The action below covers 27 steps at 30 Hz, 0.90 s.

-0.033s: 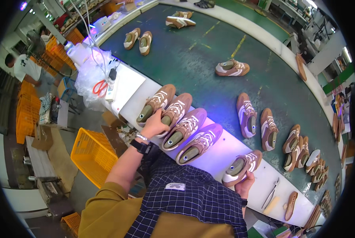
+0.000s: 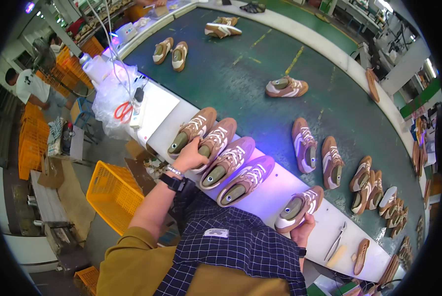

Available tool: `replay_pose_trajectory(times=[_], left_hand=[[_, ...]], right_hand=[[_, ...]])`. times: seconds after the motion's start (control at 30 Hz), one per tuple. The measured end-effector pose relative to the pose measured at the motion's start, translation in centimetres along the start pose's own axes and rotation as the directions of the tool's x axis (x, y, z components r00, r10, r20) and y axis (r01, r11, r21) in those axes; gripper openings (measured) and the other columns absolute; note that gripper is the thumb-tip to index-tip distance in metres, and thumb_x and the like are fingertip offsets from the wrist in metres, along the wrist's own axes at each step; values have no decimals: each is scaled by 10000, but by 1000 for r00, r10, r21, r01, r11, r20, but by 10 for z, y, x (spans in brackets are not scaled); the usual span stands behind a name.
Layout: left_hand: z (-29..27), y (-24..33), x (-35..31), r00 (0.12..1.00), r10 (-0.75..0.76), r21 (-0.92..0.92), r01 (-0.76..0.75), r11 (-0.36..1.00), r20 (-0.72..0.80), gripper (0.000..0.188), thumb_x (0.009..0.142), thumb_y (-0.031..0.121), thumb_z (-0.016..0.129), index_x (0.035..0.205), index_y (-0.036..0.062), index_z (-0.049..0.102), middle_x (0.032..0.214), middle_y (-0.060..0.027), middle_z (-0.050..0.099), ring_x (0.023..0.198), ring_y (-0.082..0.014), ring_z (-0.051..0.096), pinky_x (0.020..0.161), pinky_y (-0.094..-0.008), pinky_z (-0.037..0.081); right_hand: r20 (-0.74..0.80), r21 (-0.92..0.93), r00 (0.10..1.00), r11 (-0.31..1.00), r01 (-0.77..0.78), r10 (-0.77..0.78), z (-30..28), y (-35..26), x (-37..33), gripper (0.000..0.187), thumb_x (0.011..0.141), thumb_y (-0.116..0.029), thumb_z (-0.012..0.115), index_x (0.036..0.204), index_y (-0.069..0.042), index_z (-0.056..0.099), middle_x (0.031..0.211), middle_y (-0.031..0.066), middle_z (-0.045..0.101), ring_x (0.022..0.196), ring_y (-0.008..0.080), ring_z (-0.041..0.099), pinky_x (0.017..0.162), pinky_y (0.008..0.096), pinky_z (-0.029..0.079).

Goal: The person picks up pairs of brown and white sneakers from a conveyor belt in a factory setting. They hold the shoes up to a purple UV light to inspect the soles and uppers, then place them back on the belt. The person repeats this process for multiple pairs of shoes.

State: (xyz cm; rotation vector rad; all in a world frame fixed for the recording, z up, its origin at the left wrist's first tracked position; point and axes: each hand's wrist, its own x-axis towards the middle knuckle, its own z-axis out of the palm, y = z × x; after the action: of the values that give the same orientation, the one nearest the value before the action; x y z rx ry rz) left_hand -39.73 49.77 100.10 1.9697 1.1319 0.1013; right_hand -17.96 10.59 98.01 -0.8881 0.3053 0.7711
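Four brown sneakers with white laces lie side by side on the white ledge, each with an olive-green shoe last inside. My left hand [image 2: 191,157] is closed around the heel of the second sneaker [image 2: 218,137], its fingers reaching between it and the leftmost sneaker [image 2: 199,123]. The third sneaker [image 2: 233,158] and the fourth sneaker [image 2: 253,178] sit under violet light. Farther right, my right hand [image 2: 304,230] grips another brown sneaker [image 2: 307,201] by its side, toe pointing away from me. That shoe's white heel faces me; my right palm is partly hidden beneath it.
More sneakers [image 2: 305,143] stand on the green conveyor [image 2: 230,93] beyond the ledge. Pincers [image 2: 336,241] and a loose sole [image 2: 361,256] lie at the right. Red-handled scissors [image 2: 123,111], a power strip [image 2: 138,113] and plastic wrap are at the left. A yellow crate [image 2: 113,195] stands below; a person works behind.
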Motion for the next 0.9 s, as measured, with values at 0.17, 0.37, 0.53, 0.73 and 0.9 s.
replay_pose_trajectory(times=[0.17,0.37,0.53,0.73,0.9], left_hand=[[-20,-11,3,956,88,-802,184,568,282,708,618,-23,626,1293,-33,413,1141,-95,566,1013,-191,563,862,-300,457],[-20,51,-38,920,306,-965,203,163,245,877,572,-21,610,1380,46,275,1268,-85,473,1169,-216,466,1017,-328,338],[23,101,-58,851,414,-946,301,124,325,817,545,54,602,1314,51,327,1208,-86,486,1137,-209,468,1002,-296,332],[44,124,-63,849,424,-929,186,319,316,821,532,37,633,1288,67,313,1150,-73,478,1124,-184,451,988,-288,323],[52,155,-63,820,565,-927,-138,350,91,870,579,173,801,1265,63,277,1152,-78,427,1096,-163,437,996,-281,302]], right_hand=[[232,52,970,994,-91,77,18,-2,13,615,647,-204,602,1203,29,482,1141,170,573,1050,317,552,979,402,406],[507,18,850,984,-178,145,102,-13,10,769,652,-328,655,1282,24,390,1227,239,506,1106,423,510,963,536,403],[554,-64,808,978,-197,199,117,-7,16,643,760,-304,615,1276,15,405,1205,186,526,1089,329,542,952,463,433],[555,-46,814,983,-177,172,114,-16,17,672,745,-288,649,1282,25,393,1179,155,539,1073,286,552,933,418,453],[505,-20,859,996,-84,83,128,-24,2,664,758,-308,642,1284,16,398,1203,159,531,1084,286,547,965,427,423]])
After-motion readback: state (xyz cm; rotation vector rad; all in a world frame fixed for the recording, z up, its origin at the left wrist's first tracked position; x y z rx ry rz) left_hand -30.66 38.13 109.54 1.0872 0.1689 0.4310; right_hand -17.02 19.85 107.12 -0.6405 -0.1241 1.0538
